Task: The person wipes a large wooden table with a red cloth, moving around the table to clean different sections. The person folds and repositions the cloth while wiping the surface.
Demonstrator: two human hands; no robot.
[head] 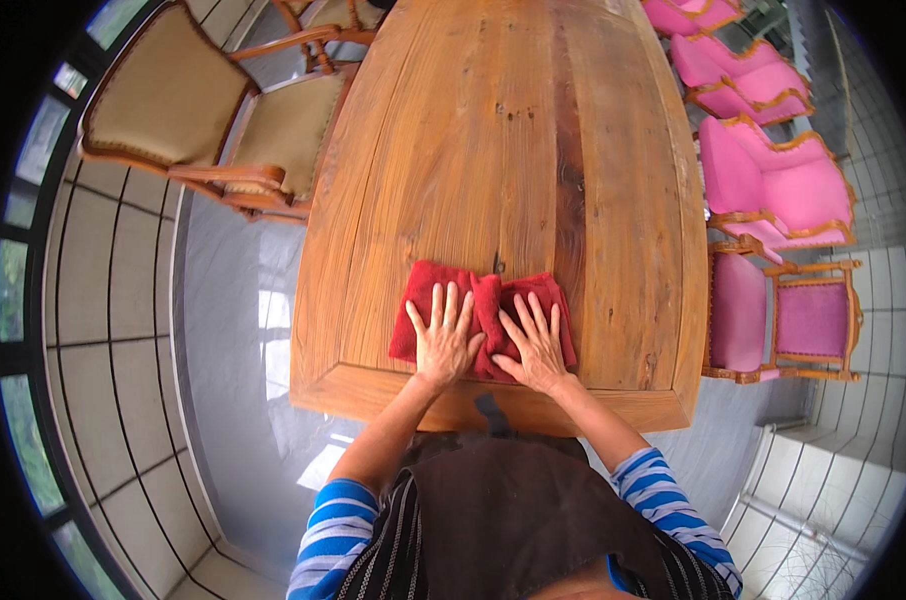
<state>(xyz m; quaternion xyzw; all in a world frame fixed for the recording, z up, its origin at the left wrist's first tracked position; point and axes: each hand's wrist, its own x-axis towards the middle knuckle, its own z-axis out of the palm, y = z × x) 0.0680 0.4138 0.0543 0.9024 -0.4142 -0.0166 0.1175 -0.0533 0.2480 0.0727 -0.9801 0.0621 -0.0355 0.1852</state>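
Observation:
A red cloth point(487, 300), which looks like a terry towel, lies bunched near the close end of a long wooden table point(453, 165). My left hand point(444, 337) rests flat on the cloth's left half, fingers spread and pointing away from me. On the right half, my right hand point(534, 343) presses down in the same way, its fingers apart. A raised fold of the cloth runs between the two hands. Neither hand grips the fabric; the parts of it under the palms are hidden.
Left of the table stands a wooden armchair point(292, 127) with beige upholstery. Several pink upholstered chairs point(779, 184) line the right side, and a purple-pink chair point(738, 315) is nearest. A dark strip point(494, 415) marks the table's near edge. Grey floor point(232, 360) shows beside the table.

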